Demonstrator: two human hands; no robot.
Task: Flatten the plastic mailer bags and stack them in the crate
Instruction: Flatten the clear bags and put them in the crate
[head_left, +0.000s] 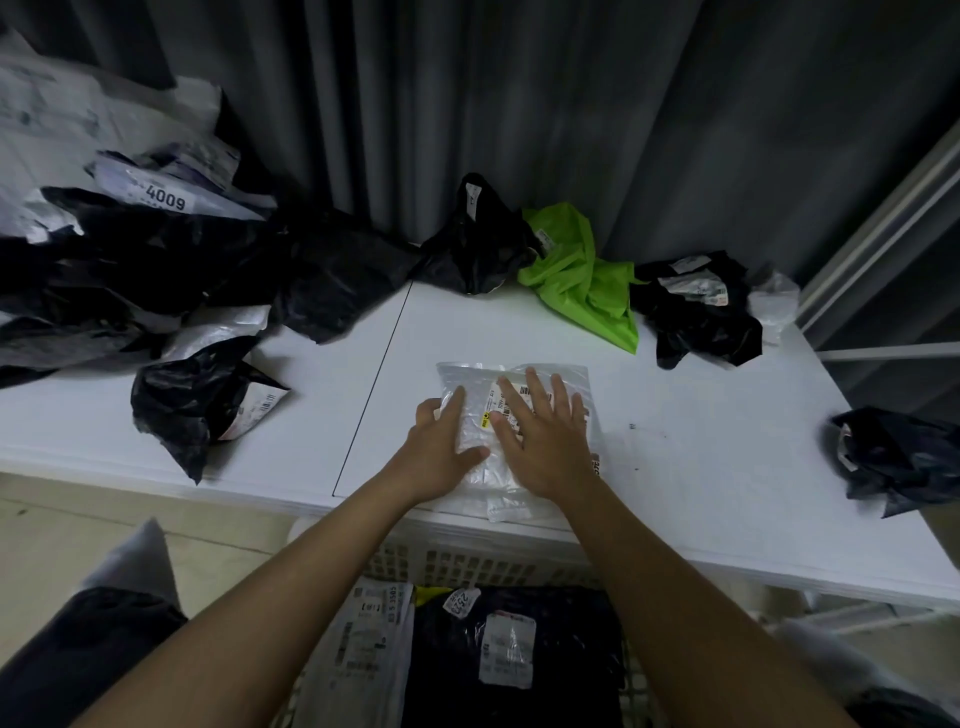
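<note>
- Far left of the clear mailer (514, 415): big heap of crumpled black and white bags (130, 249), all untouched, none flattened.
- Just left of it: one crumpled black bag with label (197, 400), also to do.
- Clear mailer sits at the table (701, 493) front edge; your left hand (441, 447) and right hand (545, 441) lie on it, fingers spread, palms pressing it flat. Not yet in the crate.
- Below it: crate (467, 566) already holds a white bag (363, 639) and a black bag (519, 649), flat.
- Behind and right: green bag (582, 275), more black bags (696, 312), one at far right (893, 457), all crumpled.
- Judgement: early on, most of the job is left.
</note>
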